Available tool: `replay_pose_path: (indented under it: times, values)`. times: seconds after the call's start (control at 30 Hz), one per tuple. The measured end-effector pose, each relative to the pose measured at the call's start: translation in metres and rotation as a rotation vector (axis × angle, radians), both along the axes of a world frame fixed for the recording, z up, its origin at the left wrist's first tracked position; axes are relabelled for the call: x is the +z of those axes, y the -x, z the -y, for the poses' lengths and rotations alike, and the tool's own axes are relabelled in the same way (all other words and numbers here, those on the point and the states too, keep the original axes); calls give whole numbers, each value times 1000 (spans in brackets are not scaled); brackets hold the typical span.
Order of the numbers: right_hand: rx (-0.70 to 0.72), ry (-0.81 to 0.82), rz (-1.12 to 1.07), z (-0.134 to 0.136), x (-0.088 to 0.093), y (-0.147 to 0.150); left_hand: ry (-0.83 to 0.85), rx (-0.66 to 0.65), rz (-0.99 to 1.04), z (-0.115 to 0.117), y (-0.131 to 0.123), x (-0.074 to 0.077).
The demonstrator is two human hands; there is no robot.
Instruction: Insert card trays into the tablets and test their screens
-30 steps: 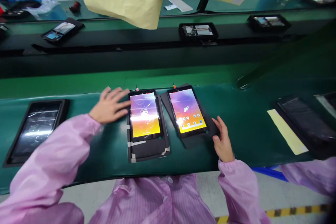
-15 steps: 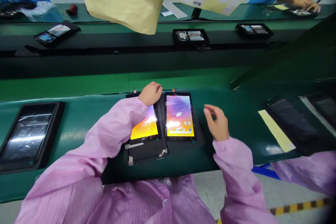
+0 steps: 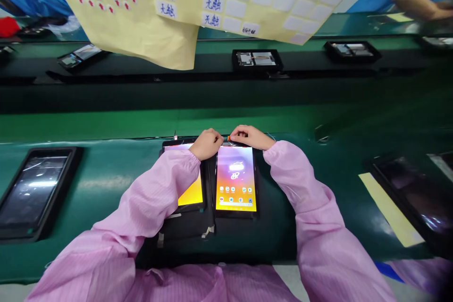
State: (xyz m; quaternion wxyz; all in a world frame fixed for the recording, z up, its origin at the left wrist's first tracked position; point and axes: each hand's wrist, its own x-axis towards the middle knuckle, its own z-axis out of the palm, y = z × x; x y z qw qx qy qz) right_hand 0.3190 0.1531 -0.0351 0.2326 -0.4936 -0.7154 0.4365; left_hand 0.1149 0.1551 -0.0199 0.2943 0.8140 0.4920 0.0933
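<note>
Two hands at center frame: left hand (image 3: pixel 207 144) curled shut braces lit black tablet (image 3: pixel 235 181) on green bench (image 3: pixel 106 174), right hand (image 3: pixel 249 136) pinches its small orange tab (image 3: pixel 229 138); best pulled low, slowly.

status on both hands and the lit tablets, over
Left hand curled at top corner of right tablet. Right hand fingers at orange tab on its top edge, grip unclear. Left sleeve covers part of left tablet.
</note>
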Motion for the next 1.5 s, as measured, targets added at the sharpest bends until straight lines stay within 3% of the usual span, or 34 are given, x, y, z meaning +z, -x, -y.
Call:
replay_pose_path:
  times: [0.13, 0.27, 0.33, 0.43, 0.6, 0.73, 0.97, 1.1, 1.27, 1.43, 1.5]
  values:
    - [22, 43, -98, 15, 19, 4, 90, 73, 118, 16, 4, 12]
    - [18, -3, -126, 41, 54, 13, 573, 355, 723, 62, 2, 22]
    - [25, -65, -104, 59, 77, 17, 669, 483, 997, 91, -3, 29]
    - [43, -215, -55, 89, 114, 20, 530, 572, 1166, 125, -10, 45]
    - [73, -646, 94, 130, 163, 24, 25, 493, 1223, 146, -15, 68]
    - [133, -809, 206, 141, 164, 25, -194, 484, 1248, 152, -23, 61]
    - [113, -951, 322, 151, 146, 20, -246, 434, 1197, 162, -28, 53]
    - [118, -904, 277, 154, 147, 16, -233, 416, 1186, 164, -28, 55]
    - [46, -789, 171, 156, 147, 11, -139, 486, 1165, 165, -29, 57]
    - [60, -759, 192, 156, 152, 17, -64, 529, 1173, 170, -30, 67]
    - [-8, -718, 122, 152, 155, 15, 6, 551, 1202, 170, -30, 69]
